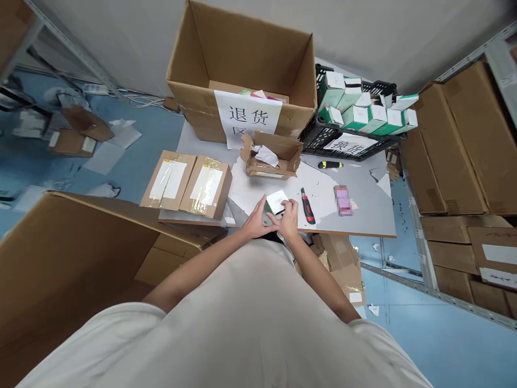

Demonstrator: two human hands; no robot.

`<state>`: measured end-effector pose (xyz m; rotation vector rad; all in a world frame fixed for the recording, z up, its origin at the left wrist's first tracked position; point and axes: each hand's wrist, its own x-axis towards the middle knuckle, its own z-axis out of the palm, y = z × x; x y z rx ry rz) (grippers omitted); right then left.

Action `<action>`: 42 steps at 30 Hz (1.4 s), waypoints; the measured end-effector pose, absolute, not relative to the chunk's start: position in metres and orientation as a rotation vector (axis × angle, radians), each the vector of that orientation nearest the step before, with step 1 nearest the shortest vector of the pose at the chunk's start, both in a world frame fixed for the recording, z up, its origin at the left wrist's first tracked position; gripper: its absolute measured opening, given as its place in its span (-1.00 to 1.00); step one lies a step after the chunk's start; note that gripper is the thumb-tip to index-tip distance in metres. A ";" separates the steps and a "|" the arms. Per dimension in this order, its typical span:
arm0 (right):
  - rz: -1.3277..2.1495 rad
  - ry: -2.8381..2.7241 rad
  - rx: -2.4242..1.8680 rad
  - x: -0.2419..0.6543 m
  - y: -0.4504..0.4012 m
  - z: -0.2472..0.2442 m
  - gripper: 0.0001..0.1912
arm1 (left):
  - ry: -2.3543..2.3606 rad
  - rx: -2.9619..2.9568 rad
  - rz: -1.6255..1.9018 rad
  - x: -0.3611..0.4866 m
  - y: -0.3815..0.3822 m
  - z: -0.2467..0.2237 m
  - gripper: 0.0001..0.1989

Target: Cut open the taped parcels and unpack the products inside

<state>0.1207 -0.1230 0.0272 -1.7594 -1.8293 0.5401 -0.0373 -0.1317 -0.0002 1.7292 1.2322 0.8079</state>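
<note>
A small green box with a white top (276, 200) is at the front edge of the table, between my two hands. My left hand (256, 221) lies along its left side, fingers against the green face. With bent fingers, my right hand (288, 217) grips the right edge of the same box. My thumbs meet low in front of it. Just right of my right hand lies a red and black box cutter (307, 207). Beyond the small box stands an opened brown carton (272, 156) with crumpled white paper inside.
Two taped cartons (183, 183) stand at the table's left. A large labelled carton (242, 59) and a black crate (351, 143) of green-white boxes line the back. A yellow-black cutter (330, 165) and a blurred pink item (343, 201) lie right. A big open carton (81, 258) is at lower left.
</note>
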 end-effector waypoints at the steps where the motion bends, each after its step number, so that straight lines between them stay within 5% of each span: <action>1: 0.605 -1.822 -1.749 0.123 -0.126 0.030 -0.47 | 1.201 1.694 0.819 -0.034 -0.130 -0.001 0.14; 7: 0.827 -1.947 -1.656 0.145 -0.143 0.049 -0.64 | 1.164 1.596 0.859 -0.024 -0.105 -0.001 -0.20; 20: 0.487 -2.902 -1.462 0.149 -0.092 0.080 -0.39 | 0.961 1.819 0.621 -0.032 -0.093 -0.017 0.10; 26: 0.280 -3.099 -1.311 0.142 -0.082 0.089 -0.41 | 0.954 1.861 0.681 -0.031 -0.084 -0.017 0.00; 34: 0.853 -2.079 -1.718 0.161 -0.053 0.060 -0.45 | 0.928 1.924 0.714 -0.037 -0.088 -0.013 -0.06; 38: 0.646 -1.715 -1.877 0.158 -0.054 0.036 -0.45 | 0.989 1.935 0.724 -0.038 -0.093 -0.010 0.04; 42: 0.340 -1.921 -1.758 0.166 -0.079 0.044 -0.61 | 1.010 1.932 0.758 -0.038 -0.097 -0.002 0.11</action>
